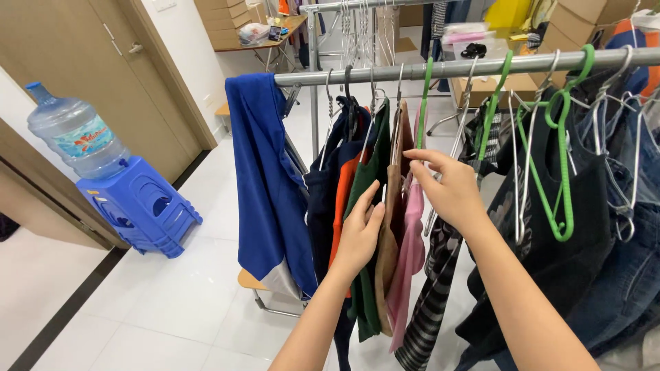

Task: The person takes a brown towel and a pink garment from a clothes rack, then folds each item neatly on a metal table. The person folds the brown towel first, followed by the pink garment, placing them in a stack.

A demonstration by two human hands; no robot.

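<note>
Right now my left hand (359,233) presses flat and open against the dark green hanging garment (368,206); my right hand (450,189) pinches the pink cloth top (410,254) just right of it, both hanging lengthwise from the metal rail (481,66).

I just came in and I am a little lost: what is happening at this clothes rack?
A person is going through clothes hung on a metal rail. The left hand lies flat against a dark green garment, pushing it aside. The right hand pinches the top of a pink garment beside a brown one. Empty green hangers hang further right.
</note>
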